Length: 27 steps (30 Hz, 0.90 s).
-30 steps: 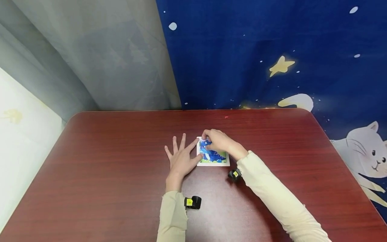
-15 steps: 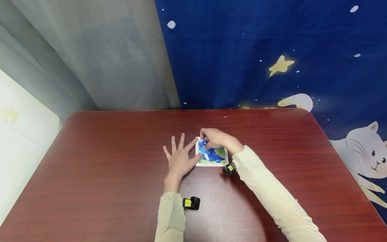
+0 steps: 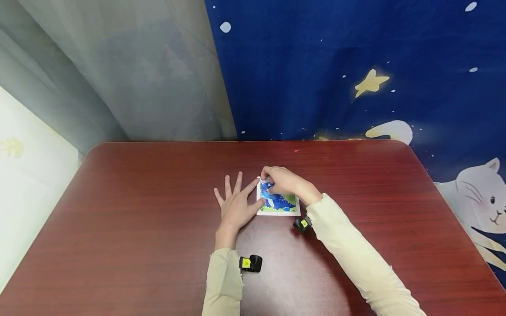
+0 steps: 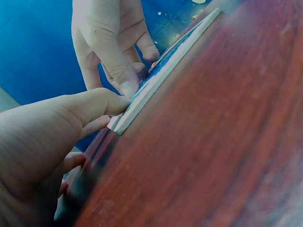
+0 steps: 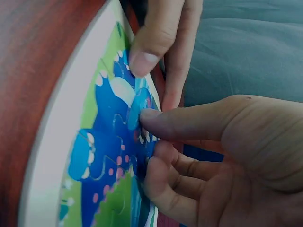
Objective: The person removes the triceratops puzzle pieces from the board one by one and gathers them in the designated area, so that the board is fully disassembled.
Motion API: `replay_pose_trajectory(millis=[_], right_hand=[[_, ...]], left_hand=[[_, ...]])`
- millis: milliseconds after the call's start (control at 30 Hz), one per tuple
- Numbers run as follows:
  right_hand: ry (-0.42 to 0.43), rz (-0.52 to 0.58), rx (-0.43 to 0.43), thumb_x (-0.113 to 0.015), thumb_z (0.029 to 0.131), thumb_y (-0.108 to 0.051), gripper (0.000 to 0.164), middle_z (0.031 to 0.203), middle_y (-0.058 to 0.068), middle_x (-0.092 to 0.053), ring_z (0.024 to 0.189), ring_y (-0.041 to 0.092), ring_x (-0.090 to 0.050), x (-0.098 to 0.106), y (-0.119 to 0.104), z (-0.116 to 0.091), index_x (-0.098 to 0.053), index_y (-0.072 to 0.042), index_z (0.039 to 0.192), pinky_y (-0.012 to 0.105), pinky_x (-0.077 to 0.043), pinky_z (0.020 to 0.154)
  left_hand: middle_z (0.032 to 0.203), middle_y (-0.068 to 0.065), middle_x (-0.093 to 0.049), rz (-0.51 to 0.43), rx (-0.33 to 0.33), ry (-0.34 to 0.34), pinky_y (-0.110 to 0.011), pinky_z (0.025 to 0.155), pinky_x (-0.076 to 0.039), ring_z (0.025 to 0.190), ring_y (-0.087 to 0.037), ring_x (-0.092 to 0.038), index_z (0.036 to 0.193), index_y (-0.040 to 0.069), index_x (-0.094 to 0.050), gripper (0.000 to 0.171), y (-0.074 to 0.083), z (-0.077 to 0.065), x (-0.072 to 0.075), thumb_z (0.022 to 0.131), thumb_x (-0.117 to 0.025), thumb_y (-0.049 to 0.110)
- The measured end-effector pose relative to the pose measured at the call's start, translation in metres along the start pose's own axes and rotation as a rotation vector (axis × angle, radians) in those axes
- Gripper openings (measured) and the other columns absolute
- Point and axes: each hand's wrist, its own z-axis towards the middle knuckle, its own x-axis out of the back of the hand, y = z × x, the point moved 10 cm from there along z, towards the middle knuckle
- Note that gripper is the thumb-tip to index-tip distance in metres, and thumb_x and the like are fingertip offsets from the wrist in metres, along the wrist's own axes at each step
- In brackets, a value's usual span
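Note:
A square jigsaw puzzle (image 3: 282, 204) with a white border lies flat on the table, its picture a blue spotted dinosaur on green. My left hand (image 3: 237, 210) rests spread at its left side, thumb and index finger touching the border and the others straight on the table. Over the upper part of the picture, my right hand (image 3: 282, 181) has its fingers curled. Seen from the right wrist, its thumb and fingertips pinch a blue puzzle piece (image 5: 137, 108) that sits slightly raised among the joined pieces. The fingers partly hide that piece.
The dark red-brown table (image 3: 150, 219) spreads around the puzzle. A tiny red mark (image 3: 296, 151) shows near its far edge. Behind hang a grey curtain (image 3: 158, 66) and a blue curtain (image 3: 284, 66) with a star and a cat. Both wrists carry small black cameras (image 3: 251, 263).
My right hand and wrist have shifted slightly left over the puzzle, fingers still curled at its upper part. The left hand stays in place beside the border.

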Motion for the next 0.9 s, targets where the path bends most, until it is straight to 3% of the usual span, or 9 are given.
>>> replay_pose_trajectory(millis=[433, 667, 900], right_hand=[[0.135, -0.077, -0.026, -0.071, 0.08, -0.011, 0.033, 0.094, 0.006, -0.059, 0.084, 0.02, -0.053, 0.005, -0.004, -0.008, -0.064, -0.006, 0.111, 0.036, -0.046, 0.079], [0.083, 0.037, -0.054, -0.074, 0.078, -0.009, 0.032, 0.083, 0.007, -0.057, 0.076, 0.019, -0.052, 0.002, 0.0, -0.003, -0.061, -0.008, 0.107, 0.032, -0.044, 0.069], [0.038, 0.089, -0.007, -0.076, 0.076, -0.008, 0.034, 0.077, 0.006, -0.051, 0.071, 0.019, -0.049, 0.001, 0.004, 0.004, -0.056, -0.007, 0.104, 0.029, -0.039, 0.064]], left_hand=[[0.153, -0.006, -0.018, -0.017, 0.016, 0.036, -0.065, 0.1, 0.007, 0.14, -0.035, 0.001, 0.137, 0.037, -0.047, 0.048, 0.0, 0.001, 0.002, 0.089, -0.054, 0.044], [0.153, -0.006, -0.018, -0.025, 0.014, 0.031, -0.065, 0.1, 0.007, 0.14, -0.035, 0.001, 0.137, 0.035, -0.047, 0.049, 0.0, 0.0, 0.003, 0.089, -0.056, 0.043], [0.153, -0.008, -0.02, -0.032, 0.004, 0.042, -0.066, 0.099, 0.006, 0.139, -0.036, 0.0, 0.136, 0.034, -0.049, 0.049, 0.0, 0.0, 0.005, 0.089, -0.056, 0.043]])
